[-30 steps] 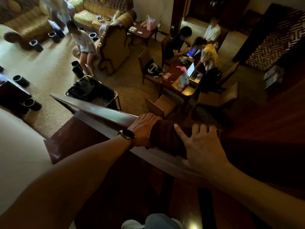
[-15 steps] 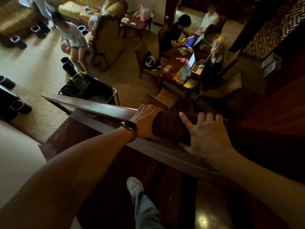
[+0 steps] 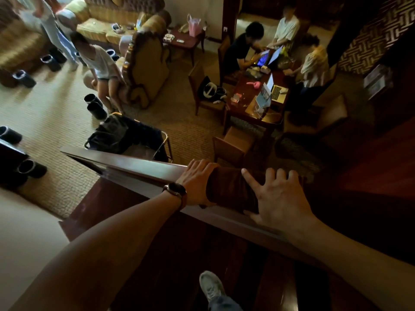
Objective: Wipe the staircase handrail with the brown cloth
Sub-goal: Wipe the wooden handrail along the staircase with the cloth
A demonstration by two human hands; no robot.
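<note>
The dark wooden handrail (image 3: pixel 134 168) runs from the middle left down toward the lower right. A brown cloth (image 3: pixel 229 189) is draped over it. My left hand (image 3: pixel 197 182), with a watch on the wrist, curls over the rail at the cloth's left end and grips it. My right hand (image 3: pixel 280 203) lies on the cloth's right end with fingers spread, thumb hooked at the near edge, pressing it to the rail. The cloth's right part is hidden under that hand.
My shoe (image 3: pixel 211 286) stands on a dark wooden stair below the rail. Far below are a carpeted room, a luggage cart (image 3: pixel 130 140), a table with laptops (image 3: pixel 258 95) and seated people (image 3: pixel 244 48), an armchair (image 3: pixel 146 63), and dark cylinders (image 3: pixel 96 108).
Both hands stay on the cloth at about the same spot on the rail. My right fingers have spread wider. My foot has stepped into view below, and the view has tilted.
</note>
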